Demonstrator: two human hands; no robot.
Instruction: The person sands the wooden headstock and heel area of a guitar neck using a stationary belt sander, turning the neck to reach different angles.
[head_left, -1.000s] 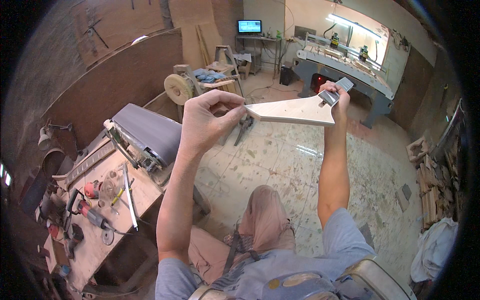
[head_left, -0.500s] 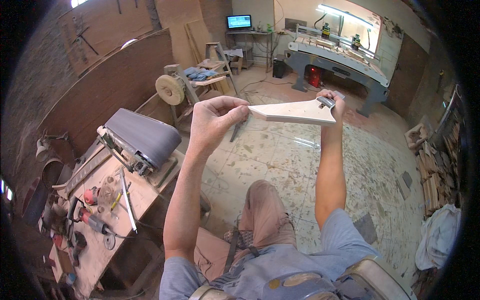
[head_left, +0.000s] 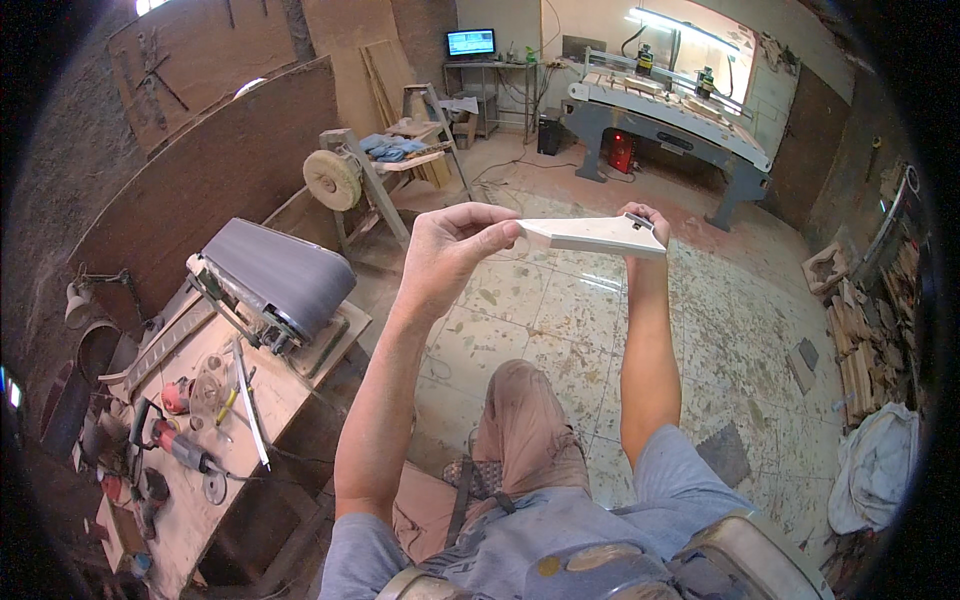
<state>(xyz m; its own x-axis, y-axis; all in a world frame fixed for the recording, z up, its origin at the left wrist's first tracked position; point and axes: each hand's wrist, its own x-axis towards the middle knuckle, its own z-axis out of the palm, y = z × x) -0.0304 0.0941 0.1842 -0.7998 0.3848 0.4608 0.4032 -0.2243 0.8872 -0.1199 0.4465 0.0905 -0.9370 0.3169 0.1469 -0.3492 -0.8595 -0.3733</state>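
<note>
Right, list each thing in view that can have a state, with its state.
Pale, flat, tapered wooden piece: held up by both ends
Left bare hand: pinching the narrow tip
Right bare hand: gripping the other end, partly hidden
Black rectangular monitor: on
Long white tube light: lit
Wide grey sanding belt: fitted; running or stopped, cannot tell
Red and black power tool: lying down, unheld
Blue cloth: crumpled

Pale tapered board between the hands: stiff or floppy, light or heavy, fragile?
Probably stiff: the pale tapered board shows no visible sag between the left hand and right hand. Likely fairly light, being thin and pinched by thumb and fingers at its left end. It narrows sharply there, so that end might chip if knocked.
</note>
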